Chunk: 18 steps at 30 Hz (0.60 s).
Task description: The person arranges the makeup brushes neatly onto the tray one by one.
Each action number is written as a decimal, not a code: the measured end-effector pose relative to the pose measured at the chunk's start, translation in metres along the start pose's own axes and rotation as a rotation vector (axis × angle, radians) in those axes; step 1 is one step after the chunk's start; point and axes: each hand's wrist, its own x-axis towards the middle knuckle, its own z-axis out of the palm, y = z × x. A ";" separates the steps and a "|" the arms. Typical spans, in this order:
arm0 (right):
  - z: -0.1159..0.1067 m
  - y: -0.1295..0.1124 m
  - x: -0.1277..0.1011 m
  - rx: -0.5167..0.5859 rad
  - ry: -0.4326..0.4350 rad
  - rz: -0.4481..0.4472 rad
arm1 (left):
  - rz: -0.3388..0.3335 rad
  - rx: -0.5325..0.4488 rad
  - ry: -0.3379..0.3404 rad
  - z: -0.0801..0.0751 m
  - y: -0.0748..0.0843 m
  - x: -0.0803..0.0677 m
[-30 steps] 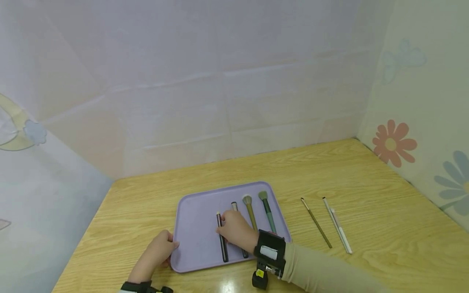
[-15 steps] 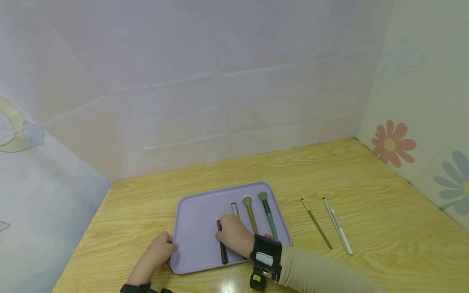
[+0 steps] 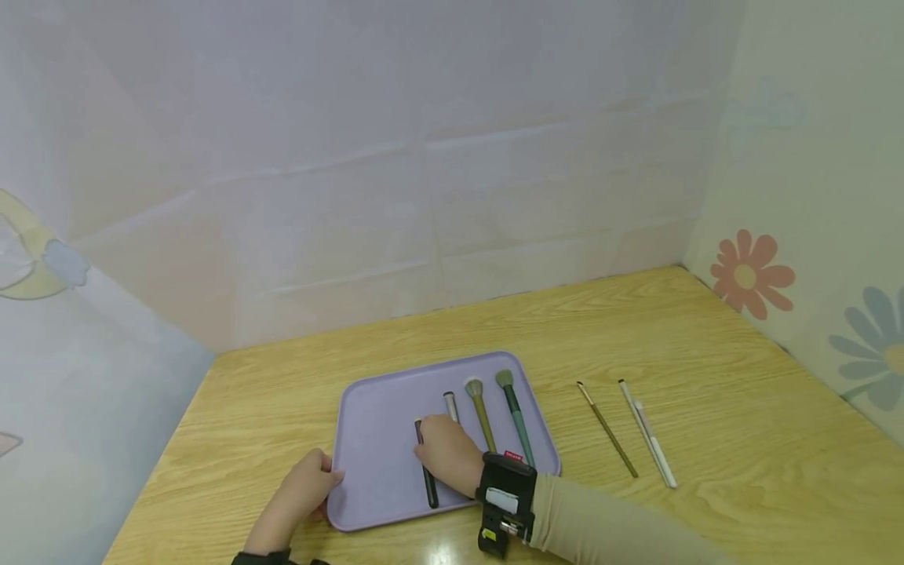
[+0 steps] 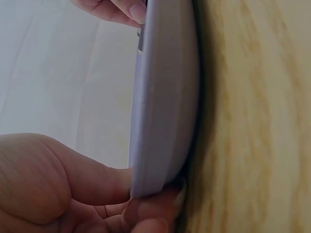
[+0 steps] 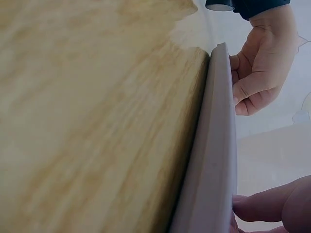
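Observation:
My left hand (image 3: pixel 305 480) grips the near left corner of a lilac tray (image 3: pixel 377 439); in the left wrist view, its thumb (image 4: pixel 102 184) lies on the rim and fingers curl beneath. Over the tray's middle, my right hand (image 3: pixel 450 449) pinches a slim black makeup brush (image 3: pixel 431 490), whose near end is by the front rim. To its right on the tray lie a silver-and-black brush (image 3: pixel 451 405), partly hidden by the hand, a brush with an olive handle (image 3: pixel 483 416) and a green brush (image 3: pixel 516 412). The right wrist view shows the right thumb (image 5: pixel 260 206) at the rim.
On the wooden table (image 3: pixel 706 345), right of the tray, lie a thin brown brush (image 3: pixel 609 430) and two white brushes, one with a dark tip (image 3: pixel 639 416) and one lighter (image 3: pixel 657 446). A printed cloth backdrop (image 3: pixel 424 196) stands behind the table.
My right hand has come down slightly toward the tray's front, and the far end of the black makeup brush has lowered with it. The left hand keeps its place on the corner.

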 end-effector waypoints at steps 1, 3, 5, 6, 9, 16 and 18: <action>0.000 0.000 0.000 0.003 -0.002 0.000 | 0.000 0.002 0.000 0.000 0.000 0.000; 0.000 0.001 0.000 0.006 -0.006 0.005 | 0.001 0.002 0.003 0.000 0.000 0.000; 0.000 0.002 0.000 0.003 -0.008 0.003 | -0.001 0.004 0.004 0.000 0.001 -0.001; -0.001 0.003 0.000 -0.008 -0.005 -0.001 | -0.003 0.006 0.006 0.000 0.001 -0.001; -0.002 0.005 -0.002 -0.034 0.001 -0.010 | -0.005 0.012 0.008 0.000 0.002 -0.002; -0.010 0.007 -0.008 0.029 -0.006 0.008 | -0.005 0.014 0.010 0.000 0.002 -0.002; -0.014 0.006 -0.010 0.049 -0.007 0.015 | -0.004 0.015 0.009 0.000 0.002 -0.002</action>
